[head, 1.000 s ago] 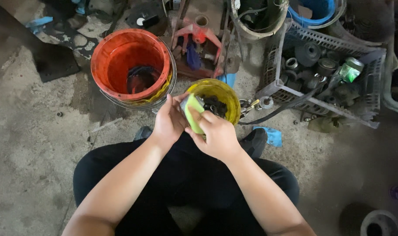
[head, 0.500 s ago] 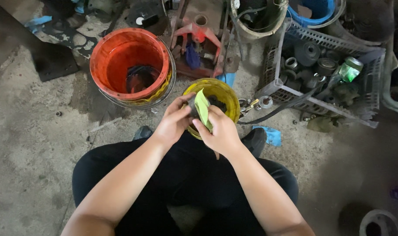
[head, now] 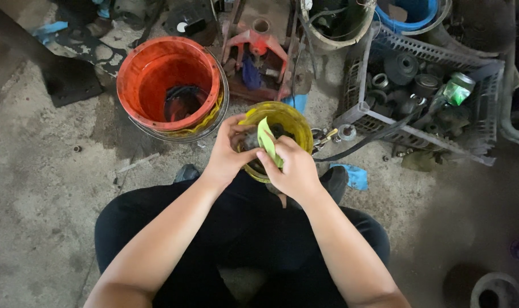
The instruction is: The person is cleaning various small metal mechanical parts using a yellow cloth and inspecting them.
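Over the yellow tub (head: 296, 117) at 12 o'clock, right hand (head: 294, 168) pinches a green cloth (head: 266, 140), left hand (head: 228, 151) cups a dark part that's mostly hidden, so a greasy slip probably drops it in.

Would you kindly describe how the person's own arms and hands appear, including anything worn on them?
Both forearms are bare to the bottom of the picture: no sleeves show. The left hand and right hand wear no gloves, and no watch, ring or bracelet shows. Below the arms the person wears black trousers.

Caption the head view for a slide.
Both hands, left hand and right hand, grip a green sponge over a yellow bucket.
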